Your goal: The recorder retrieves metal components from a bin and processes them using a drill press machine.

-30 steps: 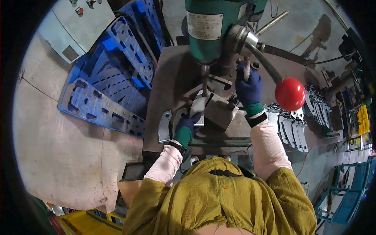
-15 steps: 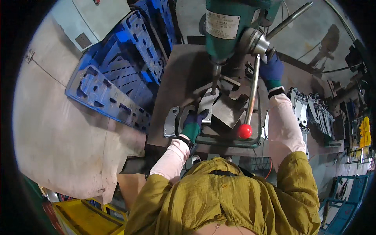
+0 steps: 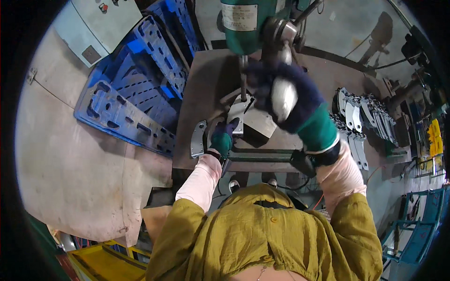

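My left hand [image 3: 223,135], in a dark blue and green glove, grips the near end of a silvery metal plate [image 3: 237,112]. The plate lies on a block-like fixture [image 3: 259,122] under the bit [image 3: 243,77] of a green drill press [image 3: 241,28]. My right hand [image 3: 300,96], gloved alike and blurred by motion, is closed around the press's silvery feed lever [image 3: 283,100]. Its fingers cross over the lever, whose end shows in front of the glove. A curved metal plate [image 3: 198,139] rests left of my left hand; another beside it is mostly hidden.
Several curved metal parts [image 3: 358,117] are piled on the right of the brown worktable [image 3: 206,70]. Blue plastic pallets [image 3: 126,112] stand at the left, beside a pale cabinet [image 3: 101,28]. A yellow frame [image 3: 105,264] sits at lower left, a blue rack [image 3: 422,225] at lower right.
My right hand has come left and nearer from the far side of the lever hub, and the levers have turned. The red knob is out of sight. My left hand stays on the plate.
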A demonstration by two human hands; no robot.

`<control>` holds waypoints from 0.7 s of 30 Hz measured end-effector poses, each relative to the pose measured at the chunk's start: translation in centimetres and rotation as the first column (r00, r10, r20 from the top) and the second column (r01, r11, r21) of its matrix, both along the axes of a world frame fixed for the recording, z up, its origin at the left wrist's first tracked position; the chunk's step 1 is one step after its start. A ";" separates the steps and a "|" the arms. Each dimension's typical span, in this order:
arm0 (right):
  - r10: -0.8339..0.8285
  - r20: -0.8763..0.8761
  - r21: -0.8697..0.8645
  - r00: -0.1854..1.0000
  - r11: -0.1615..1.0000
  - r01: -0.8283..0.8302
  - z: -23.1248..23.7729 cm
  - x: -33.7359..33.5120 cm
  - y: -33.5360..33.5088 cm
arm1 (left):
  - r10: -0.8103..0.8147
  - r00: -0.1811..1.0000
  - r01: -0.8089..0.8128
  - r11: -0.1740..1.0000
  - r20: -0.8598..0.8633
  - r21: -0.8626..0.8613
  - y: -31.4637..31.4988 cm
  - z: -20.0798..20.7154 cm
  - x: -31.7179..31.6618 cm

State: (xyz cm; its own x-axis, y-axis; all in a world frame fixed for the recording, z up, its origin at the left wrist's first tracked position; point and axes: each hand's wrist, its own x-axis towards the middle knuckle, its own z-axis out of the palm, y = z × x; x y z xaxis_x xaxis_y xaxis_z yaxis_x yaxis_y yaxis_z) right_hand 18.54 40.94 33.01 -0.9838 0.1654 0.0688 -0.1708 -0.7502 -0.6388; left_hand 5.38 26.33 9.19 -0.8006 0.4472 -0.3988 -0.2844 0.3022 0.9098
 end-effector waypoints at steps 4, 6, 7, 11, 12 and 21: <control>-0.074 -0.041 0.165 0.996 0.983 0.080 5.9 -1.6 0.7 | 0.015 0.965 -0.045 0.993 -0.261 -0.111 -0.8 -2.4 -0.7; 0.260 -0.210 -0.193 0.943 0.934 -0.300 7.0 -2.2 2.5 | 0.033 0.976 -0.053 0.995 -0.214 -0.089 -0.5 -1.6 0.4; 0.087 -0.231 0.079 0.969 0.994 -0.071 6.0 -2.1 2.6 | 0.042 0.983 -0.047 0.999 -0.176 -0.026 -1.1 -1.0 1.0; -0.068 -0.193 0.294 0.979 0.948 0.124 1.0 0.9 3.9 | 0.051 0.992 -0.025 0.978 -0.116 0.208 -5.8 -1.4 1.8; 0.028 -0.107 0.136 0.994 0.991 -0.013 0.0 2.2 5.1 | 0.100 0.992 -0.082 0.975 -0.079 0.208 -6.8 -2.4 1.5; -0.365 0.251 0.198 0.896 0.926 0.322 -10.2 15.4 12.9 | 0.246 0.894 -0.361 0.890 -0.374 -0.278 -19.1 -15.0 -6.3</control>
State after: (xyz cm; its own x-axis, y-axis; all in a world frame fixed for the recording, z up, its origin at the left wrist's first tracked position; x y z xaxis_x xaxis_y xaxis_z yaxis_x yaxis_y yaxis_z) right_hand 33.97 53.86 22.81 -0.8497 0.5056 -0.1492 -0.1996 -0.5706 -0.7966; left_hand -0.97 7.22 -5.84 -0.9829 0.0480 -0.1780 -0.1231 0.5482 0.8272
